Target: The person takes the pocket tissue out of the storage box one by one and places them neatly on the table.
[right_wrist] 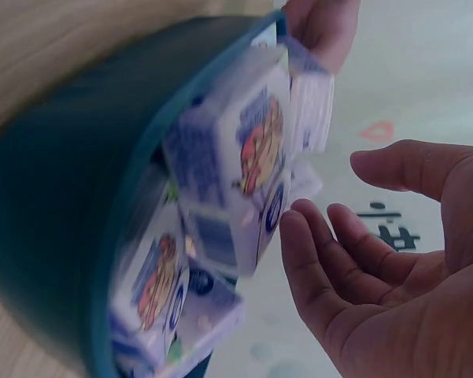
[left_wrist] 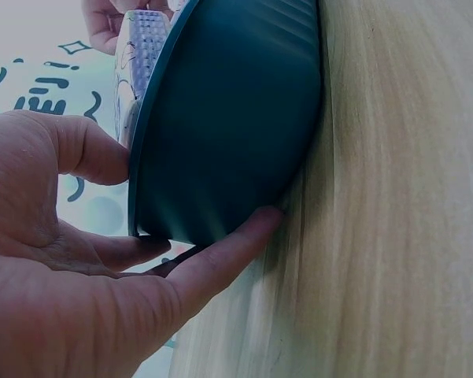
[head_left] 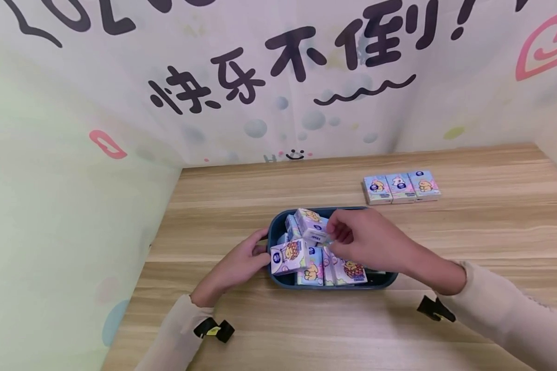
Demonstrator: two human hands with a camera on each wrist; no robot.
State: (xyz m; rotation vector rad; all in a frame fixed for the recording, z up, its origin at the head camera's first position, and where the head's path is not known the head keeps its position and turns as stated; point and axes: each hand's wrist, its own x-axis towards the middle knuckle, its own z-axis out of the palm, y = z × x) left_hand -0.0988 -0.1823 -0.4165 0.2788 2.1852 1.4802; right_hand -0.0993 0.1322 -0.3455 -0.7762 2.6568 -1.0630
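A dark blue-green bin [head_left: 343,287] holds several small printed packets [head_left: 289,256], piled loosely, some tilted above the rim. At its left end is the left hand [head_left: 241,263]; in the left wrist view that hand [left_wrist: 86,260] has its digits spread against the outside of the bin wall [left_wrist: 228,118]. Over the right part of the bin hovers the right hand [head_left: 376,239], beside a tilted packet [head_left: 311,224]. The right wrist view shows this hand [right_wrist: 401,276] with loosely bent fingers, holding nothing, near the packets [right_wrist: 220,142]. The right hand hides part of the bin's contents.
Three similar packets [head_left: 400,188] lie side by side in a row on the wooden table [head_left: 232,196], behind the bin to the right. A printed white cloth [head_left: 241,139] hangs along the table's back edge. Black straps with small devices [head_left: 213,330] sit at both wrists.
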